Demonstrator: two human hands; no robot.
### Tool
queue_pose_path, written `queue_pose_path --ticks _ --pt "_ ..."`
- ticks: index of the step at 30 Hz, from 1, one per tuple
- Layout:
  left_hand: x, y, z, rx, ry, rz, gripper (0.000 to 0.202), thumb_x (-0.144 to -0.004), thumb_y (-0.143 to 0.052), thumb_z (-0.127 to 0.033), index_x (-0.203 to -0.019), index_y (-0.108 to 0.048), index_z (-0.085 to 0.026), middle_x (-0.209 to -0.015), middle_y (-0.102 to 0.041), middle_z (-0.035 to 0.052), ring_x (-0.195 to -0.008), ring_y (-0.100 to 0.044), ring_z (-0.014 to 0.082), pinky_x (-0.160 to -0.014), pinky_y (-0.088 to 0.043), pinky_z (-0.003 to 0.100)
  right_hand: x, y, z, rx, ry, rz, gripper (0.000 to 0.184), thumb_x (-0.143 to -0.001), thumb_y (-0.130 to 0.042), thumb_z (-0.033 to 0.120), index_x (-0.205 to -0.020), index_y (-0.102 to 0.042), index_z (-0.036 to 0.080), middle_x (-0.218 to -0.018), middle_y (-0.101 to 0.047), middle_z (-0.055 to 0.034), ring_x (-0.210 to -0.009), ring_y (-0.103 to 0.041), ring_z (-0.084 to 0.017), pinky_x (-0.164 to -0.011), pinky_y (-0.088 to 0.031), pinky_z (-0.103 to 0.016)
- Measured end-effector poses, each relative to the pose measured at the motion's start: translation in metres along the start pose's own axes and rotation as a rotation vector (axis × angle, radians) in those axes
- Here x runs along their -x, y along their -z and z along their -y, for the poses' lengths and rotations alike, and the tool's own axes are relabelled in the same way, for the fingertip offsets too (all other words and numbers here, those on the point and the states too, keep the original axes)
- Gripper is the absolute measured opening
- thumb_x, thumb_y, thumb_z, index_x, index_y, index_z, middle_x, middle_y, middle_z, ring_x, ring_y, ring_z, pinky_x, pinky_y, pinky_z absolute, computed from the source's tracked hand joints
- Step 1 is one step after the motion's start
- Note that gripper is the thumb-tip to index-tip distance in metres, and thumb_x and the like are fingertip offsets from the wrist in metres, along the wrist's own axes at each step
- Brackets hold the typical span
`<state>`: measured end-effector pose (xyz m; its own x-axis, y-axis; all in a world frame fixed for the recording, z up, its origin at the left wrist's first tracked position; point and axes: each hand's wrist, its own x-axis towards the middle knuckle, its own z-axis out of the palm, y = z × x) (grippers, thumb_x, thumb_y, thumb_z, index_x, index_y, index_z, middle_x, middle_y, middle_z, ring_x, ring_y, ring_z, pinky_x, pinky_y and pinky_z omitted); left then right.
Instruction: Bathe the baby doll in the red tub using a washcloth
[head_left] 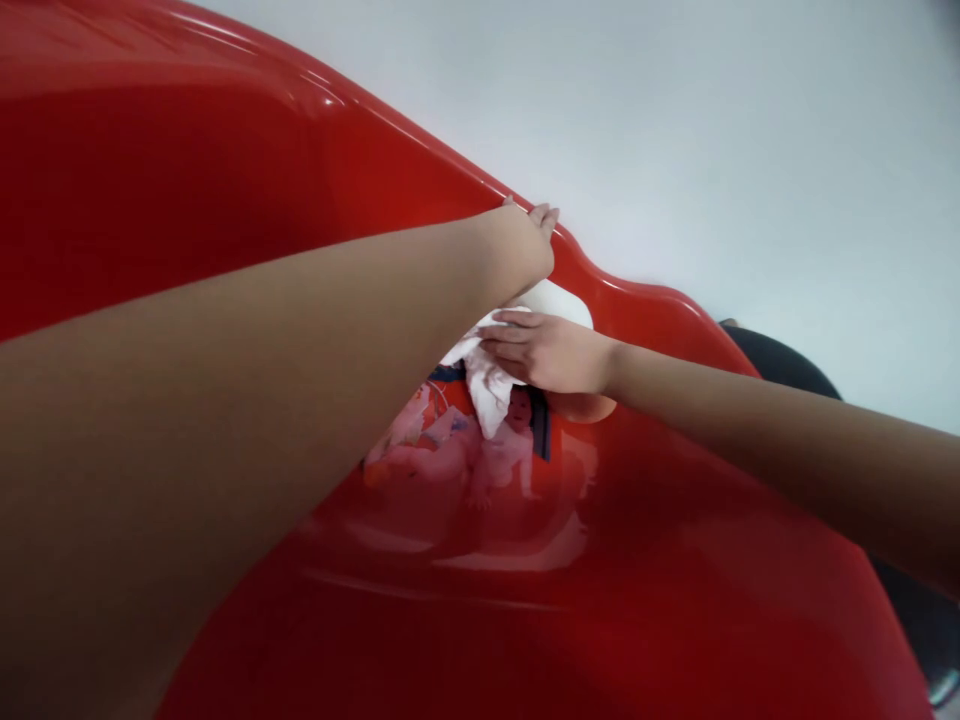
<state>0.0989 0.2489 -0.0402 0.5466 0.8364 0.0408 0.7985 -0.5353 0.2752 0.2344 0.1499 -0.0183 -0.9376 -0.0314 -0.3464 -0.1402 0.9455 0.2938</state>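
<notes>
A large glossy red tub-like shell (525,600) fills most of the view, with a picture of babies (442,450) on its inner surface. My right hand (559,352) reaches in from the right, its fingers laid over a crumpled white cloth (491,395) and pressing it against that picture. My left hand (529,235) is at the raised rim (435,135), bent at the wrist, its visible fingertips stretched out and apart. The left forearm hides part of the picture and of the cloth. Behind my right hand shows a smooth white rounded patch (568,303), perhaps part of the picture.
Beyond the rim lies a pale grey-white surface (712,150). A dark rounded object (784,360) stands past the shell's right edge, partly hidden by the right forearm. The shell's edge curves down to the lower right.
</notes>
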Motion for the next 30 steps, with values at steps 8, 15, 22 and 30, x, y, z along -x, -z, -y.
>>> queue_pose_path --ticks 8,15,22,30 --pt "0.011 0.023 -0.019 -0.136 0.101 0.174 0.108 -0.055 -0.099 -0.018 -0.152 -0.051 -0.016 -0.175 0.007 0.0066 -0.158 0.006 0.0426 -0.125 0.006 0.073 0.107 0.022 0.036 -0.226 -0.062 0.067 0.032 -0.105 -0.048 0.023 -0.125 -0.072 0.015 -0.142 -0.064 -0.0108 -0.151 -0.04 -0.025 -0.136 -0.013 -0.042" --pt "-0.012 -0.01 0.01 -0.077 -0.029 0.004 0.091 -0.065 -0.088 -0.044 -0.147 -0.058 -0.019 -0.175 -0.013 0.0055 -0.158 0.004 0.0473 -0.123 0.006 0.069 0.028 0.035 0.011 -0.089 -0.085 -0.13 0.034 -0.105 -0.047 0.02 -0.13 -0.068 0.012 -0.149 -0.059 -0.0107 -0.151 -0.041 -0.024 -0.131 -0.029 -0.05" --pt "-0.028 -0.015 0.009 -0.019 0.012 0.011 0.109 -0.056 -0.092 -0.053 -0.153 -0.053 -0.026 -0.174 -0.017 0.0059 -0.158 0.003 0.0475 -0.125 0.004 0.068 0.111 0.016 0.036 -0.164 -0.258 0.017 0.039 -0.105 -0.048 0.021 -0.142 -0.061 0.017 -0.153 -0.056 -0.0062 -0.153 -0.038 -0.024 -0.131 -0.03 -0.049" --pt "-0.028 -0.018 0.007 0.105 0.029 -0.064 0.091 -0.061 -0.089 -0.051 -0.143 -0.064 -0.023 -0.173 -0.023 0.0056 -0.157 0.003 0.0487 -0.125 0.005 0.064 0.049 0.026 0.057 -0.003 -0.165 -0.107 0.033 -0.102 -0.051 0.018 -0.131 -0.068 0.016 -0.142 -0.064 -0.0081 -0.149 -0.042 -0.028 -0.129 -0.032 -0.05"
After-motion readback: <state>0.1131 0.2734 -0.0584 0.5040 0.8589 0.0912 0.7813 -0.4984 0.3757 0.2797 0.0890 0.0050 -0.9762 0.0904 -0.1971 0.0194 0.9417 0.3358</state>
